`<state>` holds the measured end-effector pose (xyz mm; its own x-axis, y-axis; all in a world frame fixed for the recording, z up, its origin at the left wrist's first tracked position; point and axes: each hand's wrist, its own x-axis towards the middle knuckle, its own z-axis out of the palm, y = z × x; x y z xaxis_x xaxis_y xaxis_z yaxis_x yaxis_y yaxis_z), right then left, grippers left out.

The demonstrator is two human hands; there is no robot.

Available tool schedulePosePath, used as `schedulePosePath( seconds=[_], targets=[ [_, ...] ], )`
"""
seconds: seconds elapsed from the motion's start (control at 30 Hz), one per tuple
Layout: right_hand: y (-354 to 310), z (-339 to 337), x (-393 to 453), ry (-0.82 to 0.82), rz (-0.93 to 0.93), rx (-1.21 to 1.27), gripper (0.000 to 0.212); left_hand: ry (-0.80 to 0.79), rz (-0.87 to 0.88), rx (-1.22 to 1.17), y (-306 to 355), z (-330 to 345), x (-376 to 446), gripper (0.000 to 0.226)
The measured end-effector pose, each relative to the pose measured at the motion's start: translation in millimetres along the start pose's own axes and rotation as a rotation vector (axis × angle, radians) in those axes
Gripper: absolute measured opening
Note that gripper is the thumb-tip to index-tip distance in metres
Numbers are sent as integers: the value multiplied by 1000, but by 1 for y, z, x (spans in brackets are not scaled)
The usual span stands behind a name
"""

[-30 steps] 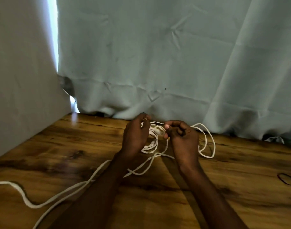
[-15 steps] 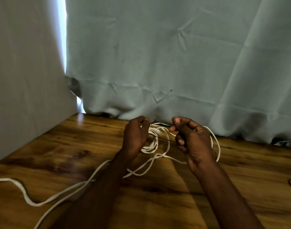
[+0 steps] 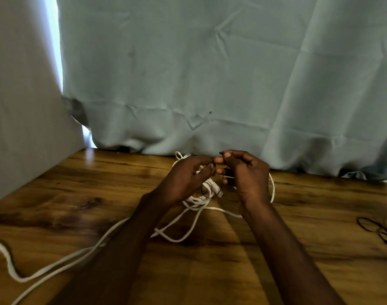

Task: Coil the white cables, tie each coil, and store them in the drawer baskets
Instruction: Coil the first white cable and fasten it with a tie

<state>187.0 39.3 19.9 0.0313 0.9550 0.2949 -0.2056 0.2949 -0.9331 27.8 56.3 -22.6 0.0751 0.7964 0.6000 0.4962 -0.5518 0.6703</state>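
Head view: loose white cable (image 3: 56, 264) trails across the bench (image 3: 210, 271) near me, left side. Further out, its coiled part (image 3: 206, 190) lies between my hands. Left hand (image 3: 183, 179) and right hand (image 3: 246, 175) meet fingertip to fingertip above the coil — both pinching a thin dark tie (image 3: 220, 153). Spare dark ties (image 3: 375, 228) far right. Pale curtain (image 3: 210, 73) behind.

right hand (image 3: 247, 175) back against left hand (image 3: 188, 177), fingertips now pinching dark tie (image 3: 210, 193)
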Motion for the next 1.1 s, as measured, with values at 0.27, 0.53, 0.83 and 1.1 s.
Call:
schedulePosePath(
  seconds=[0.27, 0.53, 0.83, 1.1],
  targets=[
    [11, -1, 6, 95, -135, -201, 7, -25, 64, 93, 6, -2, -1, 30],
    [12, 2, 5, 68, -106, -136, 6, -18, 44, 40, 12, -5, -1, 39],
    [15, 4, 4, 66, -94, -112, 6, -19, 14, 36, 8, -6, 0, 29],
    [12, 5, 1, 54, -76, -61, 9, -44, -2, 34, 3, -5, 0, 29]
  ],
)
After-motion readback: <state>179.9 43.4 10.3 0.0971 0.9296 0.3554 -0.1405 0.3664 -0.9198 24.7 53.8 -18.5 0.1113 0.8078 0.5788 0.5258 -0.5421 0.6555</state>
